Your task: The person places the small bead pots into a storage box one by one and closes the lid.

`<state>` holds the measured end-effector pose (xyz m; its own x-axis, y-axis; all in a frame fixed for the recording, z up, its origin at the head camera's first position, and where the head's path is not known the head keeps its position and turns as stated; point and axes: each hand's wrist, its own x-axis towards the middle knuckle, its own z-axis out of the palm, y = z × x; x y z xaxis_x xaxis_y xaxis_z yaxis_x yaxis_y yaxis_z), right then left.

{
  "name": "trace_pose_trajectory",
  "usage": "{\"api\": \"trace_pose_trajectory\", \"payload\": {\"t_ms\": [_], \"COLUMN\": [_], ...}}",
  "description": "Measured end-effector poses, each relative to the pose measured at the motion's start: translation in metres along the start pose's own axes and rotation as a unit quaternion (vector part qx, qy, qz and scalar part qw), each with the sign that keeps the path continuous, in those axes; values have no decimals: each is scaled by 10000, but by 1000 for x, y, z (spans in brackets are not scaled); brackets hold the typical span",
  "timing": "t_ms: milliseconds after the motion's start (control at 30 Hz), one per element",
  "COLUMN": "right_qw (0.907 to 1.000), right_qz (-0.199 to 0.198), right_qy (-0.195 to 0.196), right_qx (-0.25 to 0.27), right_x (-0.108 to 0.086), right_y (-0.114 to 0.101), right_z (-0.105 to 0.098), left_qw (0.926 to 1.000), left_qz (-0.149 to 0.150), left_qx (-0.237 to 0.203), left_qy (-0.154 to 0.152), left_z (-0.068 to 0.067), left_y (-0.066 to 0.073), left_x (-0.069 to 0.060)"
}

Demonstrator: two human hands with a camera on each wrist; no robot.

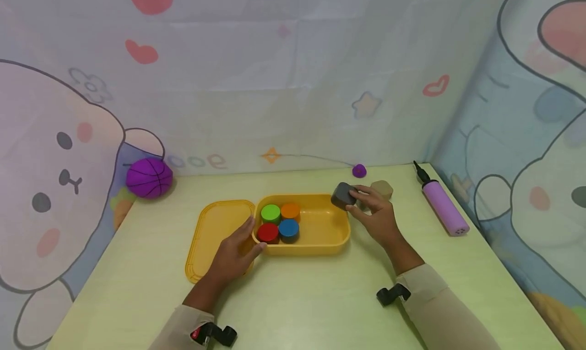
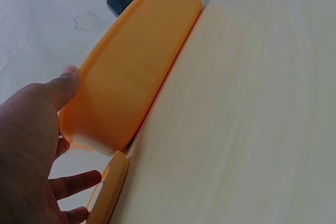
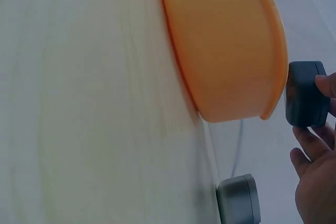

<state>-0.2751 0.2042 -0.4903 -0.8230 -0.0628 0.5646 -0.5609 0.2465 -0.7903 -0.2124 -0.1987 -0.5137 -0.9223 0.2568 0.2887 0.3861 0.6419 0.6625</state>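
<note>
A yellow box (image 1: 320, 249) stands on the table, with green, orange, red and blue round pieces (image 1: 289, 230) in its left half. The left hand (image 1: 232, 253) rests at the box's left end, thumb on the rim in the left wrist view, other fingers spread by the yellow lid (image 1: 212, 225). Above the box's right back corner, the right hand (image 1: 377, 215) pinches a dark grey block (image 1: 342, 196) between thumb and fingers. The right wrist view shows that block (image 3: 307, 94) beside the box's rim.
Behind the right hand lies a tan block (image 1: 382, 189); a grey block (image 3: 239, 200) shows in the right wrist view. A small purple item (image 1: 359, 171) lies at the back edge, a purple ball (image 1: 149, 178) at the back left, a pink pump (image 1: 445, 207) at the right.
</note>
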Motion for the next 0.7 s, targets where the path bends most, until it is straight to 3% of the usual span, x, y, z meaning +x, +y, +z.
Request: {"api": "trace_pose_trajectory", "payload": {"t_ms": [300, 467, 700], "right_qw": [9956, 9929, 9820], "right_qz": [-204, -255, -612], "right_qy": [-423, -709, -1327], "right_qx": [-806, -917, -1194], "right_x": [7, 12, 17], "right_y": [-5, -8, -11], "right_z": [14, 23, 32], "left_qw": [10000, 9999, 9998], "left_qz": [-37, -28, -24], "left_qx": [-74, -111, -182], "left_qy": [-28, -37, -27], "left_z": [-1, -1, 0], "left_y": [-1, 0, -1], "left_x": [1, 1, 1]}}
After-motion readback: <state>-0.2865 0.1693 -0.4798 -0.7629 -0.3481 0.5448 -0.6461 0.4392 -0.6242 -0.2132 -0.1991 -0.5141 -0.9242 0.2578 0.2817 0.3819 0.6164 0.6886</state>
